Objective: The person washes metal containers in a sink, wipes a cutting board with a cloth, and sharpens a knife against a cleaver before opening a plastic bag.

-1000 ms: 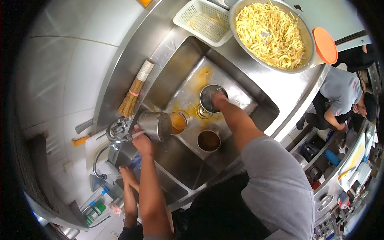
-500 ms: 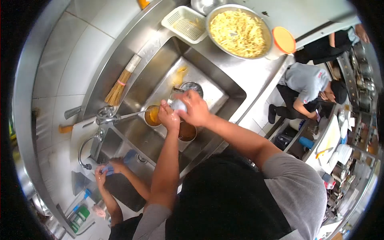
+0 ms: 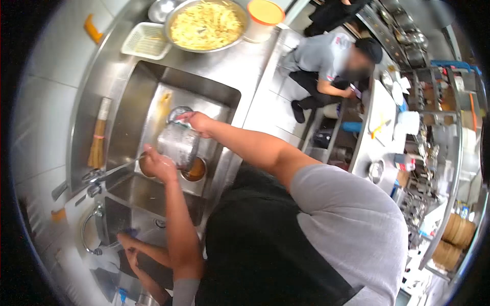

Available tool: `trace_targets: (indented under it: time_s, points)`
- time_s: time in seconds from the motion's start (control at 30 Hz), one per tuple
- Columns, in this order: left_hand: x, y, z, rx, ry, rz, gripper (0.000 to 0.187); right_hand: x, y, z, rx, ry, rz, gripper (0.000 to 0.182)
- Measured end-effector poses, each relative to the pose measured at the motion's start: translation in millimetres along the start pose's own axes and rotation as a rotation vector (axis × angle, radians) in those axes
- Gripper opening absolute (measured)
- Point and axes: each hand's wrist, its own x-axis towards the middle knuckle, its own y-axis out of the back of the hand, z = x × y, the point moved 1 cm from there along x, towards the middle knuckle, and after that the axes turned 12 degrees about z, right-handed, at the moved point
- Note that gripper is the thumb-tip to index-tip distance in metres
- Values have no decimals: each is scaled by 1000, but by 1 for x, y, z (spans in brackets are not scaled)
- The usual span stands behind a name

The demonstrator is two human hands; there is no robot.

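A cylindrical metal pot (image 3: 177,145) is tilted between my hands above the sink basin (image 3: 133,109). My right hand (image 3: 198,123) is closed on its upper rim, with a small pale patch, too blurred to name, by the fingers. My left hand (image 3: 160,164) is against the pot's lower side, its fingertips partly hidden. Water from the tap (image 3: 93,176) runs toward the left fingers. Below the pot stands a round container with brown liquid (image 3: 195,169). Another round metal container (image 3: 179,111) shows behind the right hand. Yellowish residue (image 3: 164,104) lies on the basin floor.
A hand brush (image 3: 99,135) lies along the sink's left ledge. At the back stand a white basket (image 3: 145,51), a bowl of pale strips (image 3: 206,24) and an orange-lidded tub (image 3: 264,15). A co-worker's hands (image 3: 127,244) are at the neighbouring sink; another person (image 3: 324,64) bends at a counter.
My hands, earlier close together around a whitish round thing, are now apart with the metal pot raised between them. The view has shifted, so the sink appears further left.
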Motion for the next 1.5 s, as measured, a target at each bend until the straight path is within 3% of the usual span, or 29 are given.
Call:
trace_targets:
  time_s: [0.03, 0.1, 0.13, 0.17, 0.23, 0.27, 0.37, 0.4, 0.5, 0.57, 0.63, 0.7, 0.8, 0.83, 0.9, 0.93, 0.97, 1.03, 1.07, 1.1, 1.17, 1.2, 1.3, 1.33, 1.37, 1.4, 1.43, 1.47, 1.5]
  points:
    - [3, -1, -10, 177, -65, 16, 72, -4, 1, 9, -3, -7, 24, 23]
    - [-6, 0, 7, 17, 210, -29, 70, -22, 3, 23, 530, -314, 159, 17]
    - [-5, -2, -12, -140, 417, -53, 69, -30, 7, 28, 584, -340, 150, 14]
    - [-14, -2, -16, -140, 427, -60, 69, -38, 8, 34, 581, -342, 162, 14]
    - [-33, 8, 10, -303, 939, 132, 78, -51, 9, 49, 525, -325, 289, 16]
    - [-33, 3, -45, -369, 1053, 103, 88, -53, 11, 53, 526, -348, 231, 20]
    - [-47, 4, -84, -433, 1102, 100, 87, -36, 21, 90, 402, -277, 210, 23]
    - [-44, 3, -123, -415, 1165, 60, 85, -42, 18, 89, 395, -287, 209, 23]
    - [-42, 3, -95, -601, 1110, 82, 81, -86, -6, 52, 307, -224, 256, 34]
    - [-42, 4, -71, -659, 1150, 103, 75, -116, -31, 40, -248, 271, 281, 49]
    - [-30, 1, -84, -486, 965, -125, 68, -126, -55, 51, -667, 879, 379, 64]
    - [-29, -2, -102, -574, 973, -116, 61, -144, -68, 47, -727, 777, 306, 70]
    - [-30, 15, -66, -635, 1078, -165, 52, -153, -71, 24, -1023, 1174, 40, 66]
    - [-30, 16, -77, -632, 1082, -155, 52, -145, -71, 15, -1022, 1169, 30, 66]
    - [-26, 16, -99, -531, 874, -292, 52, -127, -76, 2, -1179, 1188, -227, 68]
    - [-25, 20, -92, -369, 967, -207, 48, -116, -88, 0, -1079, 1161, -84, 68]
    - [-24, 24, -94, -369, 972, -194, 48, -116, -90, 5, -1078, 1159, -98, 68]
    - [-14, 27, -124, -540, 992, -123, 45, -132, -93, -4, -1177, 1211, -440, 61]
    - [-4, 30, -164, -644, 1000, -246, 44, -147, -89, -3, -1047, 1320, -446, 54]
    - [-4, 37, -159, -641, 1005, -245, 44, -146, -80, 1, -1047, 1315, -448, 54]
    - [8, 61, -121, -814, 1193, 38, 45, -127, -63, 11, -761, 1169, -403, 63]
    - [7, 65, -85, -659, 1129, 79, 47, -122, -63, 7, -716, 1138, -406, 61]
    - [15, 66, -138, -666, 1161, 62, 51, -142, -93, -11, -798, 1140, -324, 63]
    - [22, 70, -179, -668, 1162, 65, 51, -136, -106, -6, -697, 1162, -249, 58]
    - [27, 77, -228, -732, 1013, -75, 50, -138, -111, -12, -698, 1160, -255, 58]
    - [28, 83, -252, -787, 860, -211, 48, -140, -119, -22, -704, 974, -156, 55]
    - [26, 87, -228, -785, 863, -206, 48, -138, -123, -26, -706, 786, -58, 53]
    - [23, 91, -203, -659, 921, -90, 48, -125, -124, -23, -685, 785, 62, 40]
    - [15, 93, -168, -529, 977, 20, 47, -117, -123, -28, -688, 779, 63, 40]
